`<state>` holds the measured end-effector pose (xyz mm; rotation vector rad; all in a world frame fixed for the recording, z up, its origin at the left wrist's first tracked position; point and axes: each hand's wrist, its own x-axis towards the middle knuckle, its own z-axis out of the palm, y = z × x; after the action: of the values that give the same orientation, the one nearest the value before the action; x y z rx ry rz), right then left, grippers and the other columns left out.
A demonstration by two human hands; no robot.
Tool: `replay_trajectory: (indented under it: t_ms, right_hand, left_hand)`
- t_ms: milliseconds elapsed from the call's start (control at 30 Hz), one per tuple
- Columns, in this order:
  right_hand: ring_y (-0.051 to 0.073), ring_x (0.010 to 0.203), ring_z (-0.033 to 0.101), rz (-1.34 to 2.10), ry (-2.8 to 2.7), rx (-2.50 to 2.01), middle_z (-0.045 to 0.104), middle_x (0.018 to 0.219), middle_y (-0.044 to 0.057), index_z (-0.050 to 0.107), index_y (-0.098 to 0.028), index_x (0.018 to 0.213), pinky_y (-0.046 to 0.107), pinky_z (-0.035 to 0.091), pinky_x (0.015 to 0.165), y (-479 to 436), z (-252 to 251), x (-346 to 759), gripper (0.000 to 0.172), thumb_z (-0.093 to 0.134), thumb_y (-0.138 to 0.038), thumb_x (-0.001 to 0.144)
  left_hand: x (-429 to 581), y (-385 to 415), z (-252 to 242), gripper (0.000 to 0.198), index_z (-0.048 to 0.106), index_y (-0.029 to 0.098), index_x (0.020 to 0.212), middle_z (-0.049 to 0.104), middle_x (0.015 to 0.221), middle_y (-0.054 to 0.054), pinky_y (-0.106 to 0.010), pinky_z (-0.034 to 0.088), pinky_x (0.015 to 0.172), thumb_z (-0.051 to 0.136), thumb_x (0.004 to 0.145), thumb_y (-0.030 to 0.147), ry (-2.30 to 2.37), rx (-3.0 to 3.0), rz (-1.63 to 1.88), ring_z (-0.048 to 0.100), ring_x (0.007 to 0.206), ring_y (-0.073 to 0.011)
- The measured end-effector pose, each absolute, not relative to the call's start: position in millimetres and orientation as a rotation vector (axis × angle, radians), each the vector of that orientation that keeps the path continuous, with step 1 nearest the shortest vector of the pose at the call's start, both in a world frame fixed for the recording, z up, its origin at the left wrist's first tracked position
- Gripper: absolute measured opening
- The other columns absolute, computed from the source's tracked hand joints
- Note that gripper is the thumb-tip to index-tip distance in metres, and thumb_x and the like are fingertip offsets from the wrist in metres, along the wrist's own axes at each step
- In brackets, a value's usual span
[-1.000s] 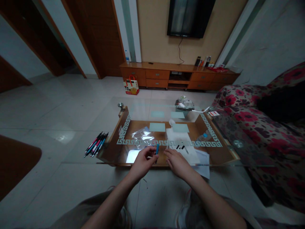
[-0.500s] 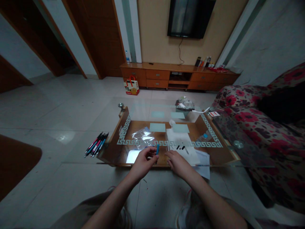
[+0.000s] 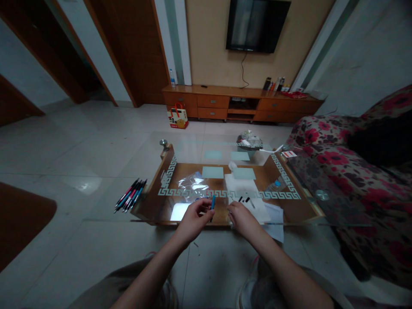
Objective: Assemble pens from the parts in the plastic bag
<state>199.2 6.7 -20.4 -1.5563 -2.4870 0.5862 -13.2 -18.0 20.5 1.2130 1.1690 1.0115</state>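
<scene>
Over the front edge of the glass table [image 3: 186, 143], my left hand [image 3: 195, 216] pinches a blue pen barrel [image 3: 213, 201] that points upward. Just to its right is my right hand [image 3: 240, 214], thumb and fingers pressed together; whatever they may hold is too small to make out. Beyond that hand lie small black pen parts [image 3: 247, 199] and a thin grey piece [image 3: 252, 205]. A bundle of pens [image 3: 131, 195], with red, blue and black barrels, rests on the glass at the left.
Under the glass are a clear plastic bag [image 3: 193, 184], white papers [image 3: 275, 223] and a bottle with a blue cap [image 3: 276, 184]. A dark tray [image 3: 249, 141] with crumpled items stands at the back. A flowered sofa [image 3: 337, 154] is on the right.
My right hand has moved slightly right and its fingers have drawn together. My left hand stays in place with the blue pen barrel.
</scene>
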Motion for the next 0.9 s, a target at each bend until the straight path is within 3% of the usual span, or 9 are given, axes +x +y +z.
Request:
replay_trajectory:
  t_ms: [133, 300, 633, 900]
  right_hand:
    - [0.020, 0.103, 0.057, 0.556, -2.470, -1.577, 0.061, 0.113, 0.013, 0.067, -0.013, 0.103, 0.027, 0.042, 0.093, 6.0, -18.8, 198.5, 0.024, 0.048, -0.009, 0.089]
    - [0.022, 0.098, 0.058, 0.577, -2.541, -1.608, 0.065, 0.104, 0.015, 0.072, -0.011, 0.092, 0.029, 0.042, 0.091, 7.2, -13.4, 197.8, 0.024, 0.048, -0.006, 0.089]
    - [0.023, 0.106, 0.057, 0.511, -2.445, -1.743, 0.063, 0.107, 0.015, 0.071, -0.013, 0.098, 0.031, 0.041, 0.096, 6.8, -18.1, 202.1, 0.022, 0.053, -0.008, 0.087]
    - [0.023, 0.098, 0.059, 0.469, -2.430, -1.801, 0.063, 0.100, 0.014, 0.071, -0.013, 0.087, 0.031, 0.043, 0.092, 6.8, -18.5, 204.6, 0.019, 0.052, -0.011, 0.088]
  left_hand:
    - [-13.0, -18.0, 21.2, 0.025, 0.066, 0.016, 0.098, 0.065, 0.092, -0.006, -0.024, 0.047, 0.066, 0.070, 0.078, 0.031, 1.162, 1.213, 1.006, 0.057, 0.076, -0.0143]
    - [-13.4, -18.4, 18.9, 0.026, 0.066, 0.016, 0.098, 0.065, 0.091, -0.006, -0.025, 0.047, 0.068, 0.070, 0.079, 0.032, 1.160, 1.228, 1.008, 0.057, 0.077, -0.0149]
    - [-13.5, -18.0, 19.6, 0.025, 0.066, 0.016, 0.098, 0.065, 0.091, -0.006, -0.025, 0.048, 0.067, 0.069, 0.079, 0.031, 1.180, 1.243, 0.992, 0.058, 0.077, -0.0155]
    - [-13.6, -18.7, 18.9, 0.026, 0.067, 0.016, 0.099, 0.065, 0.092, -0.006, -0.025, 0.048, 0.068, 0.070, 0.079, 0.032, 1.171, 1.227, 1.007, 0.058, 0.077, -0.0151]
